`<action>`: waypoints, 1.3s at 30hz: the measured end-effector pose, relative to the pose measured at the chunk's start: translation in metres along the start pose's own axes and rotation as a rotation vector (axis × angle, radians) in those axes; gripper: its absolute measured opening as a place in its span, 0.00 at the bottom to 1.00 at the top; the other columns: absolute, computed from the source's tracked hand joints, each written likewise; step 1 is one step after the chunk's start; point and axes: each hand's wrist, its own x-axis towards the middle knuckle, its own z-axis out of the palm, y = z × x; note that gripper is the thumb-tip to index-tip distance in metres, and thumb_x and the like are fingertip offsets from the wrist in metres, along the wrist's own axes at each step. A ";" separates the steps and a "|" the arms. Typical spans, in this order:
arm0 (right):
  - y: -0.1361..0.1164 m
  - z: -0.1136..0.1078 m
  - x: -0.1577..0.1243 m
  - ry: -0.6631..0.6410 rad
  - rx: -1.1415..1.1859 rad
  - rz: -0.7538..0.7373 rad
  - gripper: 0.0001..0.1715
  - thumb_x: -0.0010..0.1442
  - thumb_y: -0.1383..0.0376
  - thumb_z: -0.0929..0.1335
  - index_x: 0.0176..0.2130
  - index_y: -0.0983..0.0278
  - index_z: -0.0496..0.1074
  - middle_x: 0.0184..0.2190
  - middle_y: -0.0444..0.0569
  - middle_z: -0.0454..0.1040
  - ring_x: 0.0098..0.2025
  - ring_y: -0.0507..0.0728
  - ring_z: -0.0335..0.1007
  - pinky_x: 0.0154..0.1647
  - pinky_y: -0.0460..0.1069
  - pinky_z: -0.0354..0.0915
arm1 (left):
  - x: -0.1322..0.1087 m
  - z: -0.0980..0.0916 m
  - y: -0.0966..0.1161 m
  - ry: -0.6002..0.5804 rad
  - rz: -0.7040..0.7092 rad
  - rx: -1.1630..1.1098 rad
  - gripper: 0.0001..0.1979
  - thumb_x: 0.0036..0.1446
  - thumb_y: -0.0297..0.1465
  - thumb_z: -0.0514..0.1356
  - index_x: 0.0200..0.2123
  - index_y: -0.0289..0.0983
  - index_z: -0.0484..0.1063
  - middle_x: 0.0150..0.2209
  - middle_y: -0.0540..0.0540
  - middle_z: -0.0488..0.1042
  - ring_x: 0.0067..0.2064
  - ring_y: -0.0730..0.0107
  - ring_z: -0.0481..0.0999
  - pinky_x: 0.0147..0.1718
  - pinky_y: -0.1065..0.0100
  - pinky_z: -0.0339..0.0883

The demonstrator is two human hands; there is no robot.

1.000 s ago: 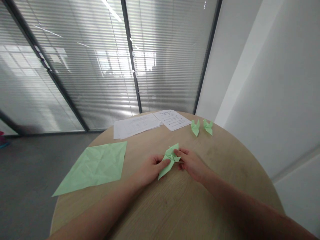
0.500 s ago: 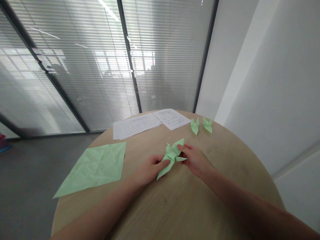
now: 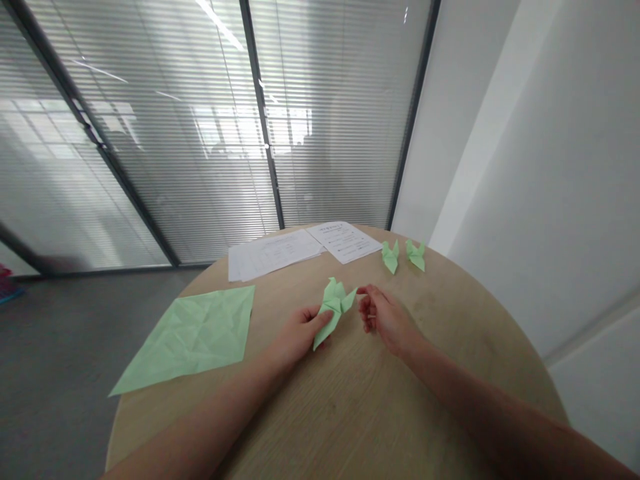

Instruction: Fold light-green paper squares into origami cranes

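Note:
A half-folded green paper figure (image 3: pixel 333 308) stands on the round wooden table (image 3: pixel 350 413), its lower point resting on the wood. My left hand (image 3: pixel 299 335) pinches that lower part between thumb and fingers. Just to the right, my right hand (image 3: pixel 383 317) has its fingers curled and its fingertip at the figure's right flap tip; whether it grips the tip I cannot tell.
A creased green paper square (image 3: pixel 190 335) lies flat at the table's left. White printed sheets (image 3: pixel 300 248) lie at the far edge. Two small folded green figures (image 3: pixel 403 256) stand at the far right. Glass walls with blinds rise behind; a white wall is at the right.
The figure's upper flaps have been folded up and closer together. My right hand has drawn back to the right flap's tip. My left hand keeps its hold.

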 end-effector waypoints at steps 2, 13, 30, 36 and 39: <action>0.002 0.000 0.000 -0.039 -0.062 -0.116 0.27 0.59 0.42 0.70 0.44 0.61 0.74 0.26 0.42 0.67 0.22 0.51 0.61 0.19 0.46 0.59 | 0.005 -0.004 -0.003 0.017 0.011 0.004 0.24 0.54 0.54 0.61 0.31 0.37 0.72 0.24 0.51 0.68 0.24 0.71 0.63 0.25 0.69 0.55; 0.015 0.002 0.007 -0.063 -0.412 -0.315 0.19 0.57 0.49 0.72 0.29 0.60 0.67 0.23 0.39 0.63 0.22 0.49 0.59 0.21 0.44 0.59 | 0.018 -0.011 -0.010 -0.097 0.072 0.083 0.27 0.51 0.58 0.61 0.26 0.38 0.72 0.22 0.50 0.67 0.24 0.69 0.63 0.24 0.68 0.55; -0.052 -0.133 0.011 0.162 -0.524 -0.210 0.17 0.50 0.55 0.76 0.33 0.65 0.73 0.27 0.43 0.73 0.25 0.50 0.69 0.19 0.43 0.66 | 0.022 -0.016 -0.011 -0.042 0.165 0.240 0.33 0.55 0.61 0.53 0.33 0.35 0.77 0.30 0.44 0.74 0.28 0.65 0.71 0.30 0.65 0.64; -0.085 -0.231 0.021 0.461 -0.593 -0.113 0.05 0.60 0.68 0.73 0.33 0.68 0.73 0.27 0.45 0.73 0.24 0.49 0.67 0.21 0.43 0.66 | 0.023 -0.013 -0.009 -0.077 0.296 0.462 0.26 0.61 0.51 0.51 0.33 0.37 0.79 0.26 0.47 0.71 0.29 0.64 0.69 0.29 0.67 0.58; -0.082 -0.251 0.038 0.551 -0.576 -0.078 0.06 0.67 0.66 0.70 0.40 0.69 0.73 0.31 0.43 0.73 0.26 0.47 0.68 0.25 0.43 0.68 | 0.022 -0.013 -0.009 -0.065 0.299 0.479 0.26 0.61 0.50 0.51 0.33 0.37 0.79 0.26 0.47 0.71 0.29 0.64 0.69 0.29 0.67 0.57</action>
